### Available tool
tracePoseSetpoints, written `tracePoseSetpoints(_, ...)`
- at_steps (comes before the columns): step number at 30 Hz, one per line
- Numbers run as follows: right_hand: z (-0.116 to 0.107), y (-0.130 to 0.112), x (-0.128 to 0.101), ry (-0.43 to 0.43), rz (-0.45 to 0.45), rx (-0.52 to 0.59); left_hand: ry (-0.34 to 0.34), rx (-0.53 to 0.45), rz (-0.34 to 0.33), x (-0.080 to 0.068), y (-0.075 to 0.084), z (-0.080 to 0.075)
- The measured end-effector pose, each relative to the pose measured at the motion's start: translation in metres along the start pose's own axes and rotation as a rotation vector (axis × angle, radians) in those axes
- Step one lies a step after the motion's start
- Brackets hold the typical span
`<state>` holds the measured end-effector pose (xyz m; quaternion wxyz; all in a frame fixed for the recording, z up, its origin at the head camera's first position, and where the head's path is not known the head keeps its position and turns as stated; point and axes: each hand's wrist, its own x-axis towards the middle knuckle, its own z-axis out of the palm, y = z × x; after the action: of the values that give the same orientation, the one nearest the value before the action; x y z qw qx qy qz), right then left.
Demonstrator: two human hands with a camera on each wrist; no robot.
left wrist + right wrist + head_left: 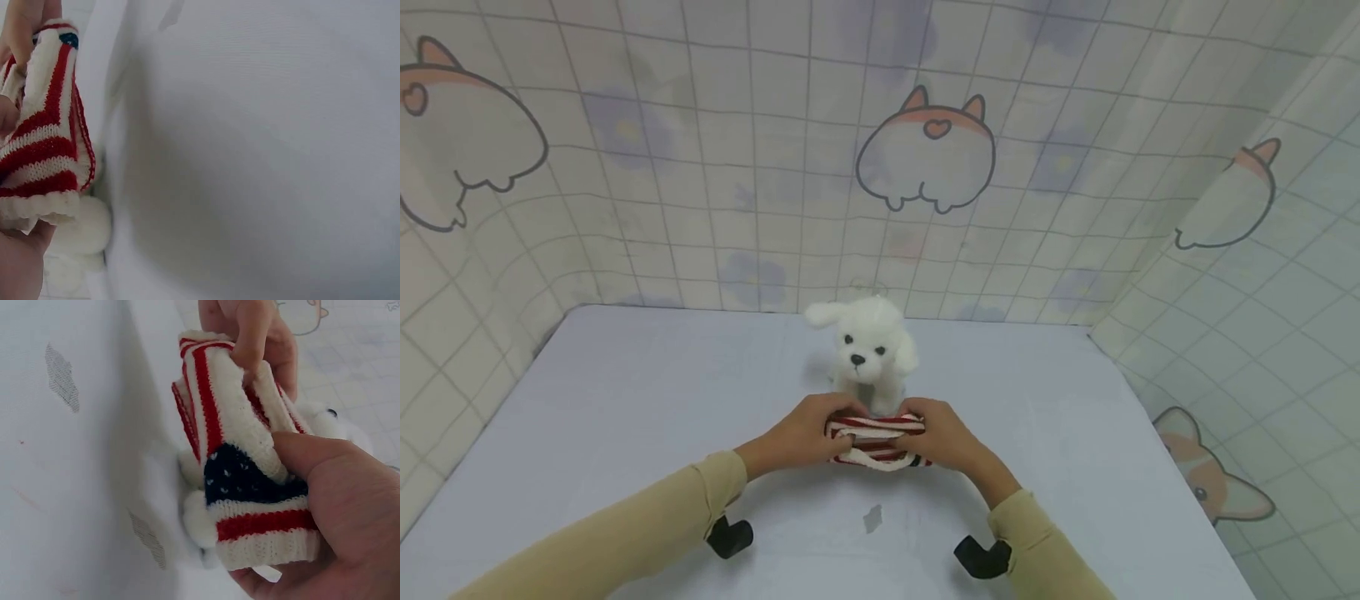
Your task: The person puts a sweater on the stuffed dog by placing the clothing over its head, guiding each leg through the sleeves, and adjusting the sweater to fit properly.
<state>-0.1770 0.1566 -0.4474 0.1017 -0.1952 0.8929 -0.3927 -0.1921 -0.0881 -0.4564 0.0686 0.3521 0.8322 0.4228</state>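
Note:
A white plush dog (870, 350) sits upright near the middle of the pale table (625, 400), facing me. Just in front of it, both hands hold a small red-and-white striped knit garment (877, 440) between them. My left hand (801, 435) grips its left end and my right hand (942, 440) grips its right end. In the right wrist view the knit garment (244, 481) shows a navy patch with white dots, pinched by thumb and fingers. In the left wrist view the striped knit garment (44, 137) is bunched in the fingers, with the plush dog's white paw (81, 228) beneath it.
A cloth printed with grid lines and cartoon corgis (925, 150) hangs behind and to both sides of the table. A small grey mark (872, 518) lies on the table surface near me. Black wrist mounts (730, 537) sit under both sleeves.

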Motion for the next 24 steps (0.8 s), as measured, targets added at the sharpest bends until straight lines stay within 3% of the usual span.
tracePoseSetpoints(5,-0.005,-0.006,-0.003,0.125,-0.033,0.061,0.047,0.006,0.052,0.000,0.002,-0.010)
tracePoseSetpoints(11,-0.007,-0.013,-0.002,0.260,-0.110,0.056,0.123,0.047,0.143,0.000,0.004,-0.024)
tracePoseSetpoints(19,0.000,-0.020,0.007,0.608,-0.102,-0.025,0.269,0.109,0.214,0.006,0.013,-0.035)
tracePoseSetpoints(24,0.000,-0.023,0.014,0.621,-0.125,-0.071,0.346,0.182,0.229,0.007,0.013,-0.041)
